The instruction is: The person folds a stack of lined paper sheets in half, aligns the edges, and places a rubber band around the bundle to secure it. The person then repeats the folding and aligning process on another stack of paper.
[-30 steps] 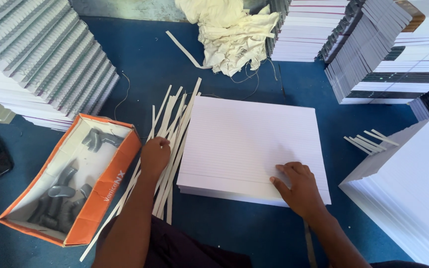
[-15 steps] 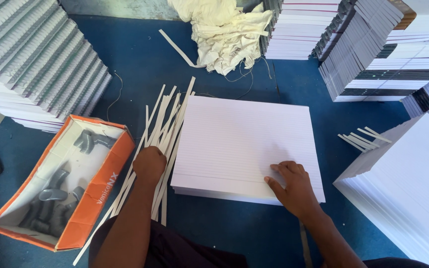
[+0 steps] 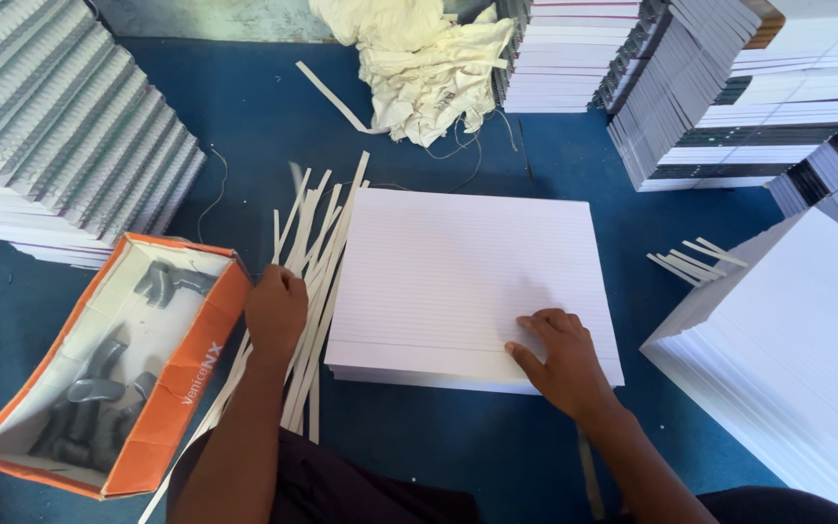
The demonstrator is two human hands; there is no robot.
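Observation:
A thick stack of white ruled sheets (image 3: 458, 272) lies on the blue surface in front of me. My right hand (image 3: 555, 359) rests flat on its near right corner, fingers spread on the top sheet. My left hand (image 3: 276, 311) sits on a loose bundle of long white paper strips (image 3: 317, 262) just left of the stack, fingers curled around one or more strips. Whether a strip is lifted is hard to tell.
An orange box (image 3: 109, 369) with grey metal parts stands at my left. Tall piles of bound booklets (image 3: 50, 126) rise at left, at the back (image 3: 574, 49) and at right (image 3: 788, 349). Crumpled cloth (image 3: 419, 58) lies at the back. More strips (image 3: 695, 260) rest at right.
My left hand has closed onto the strips and shifted slightly. The right hand stays on the stack's corner. The view has drifted a little.

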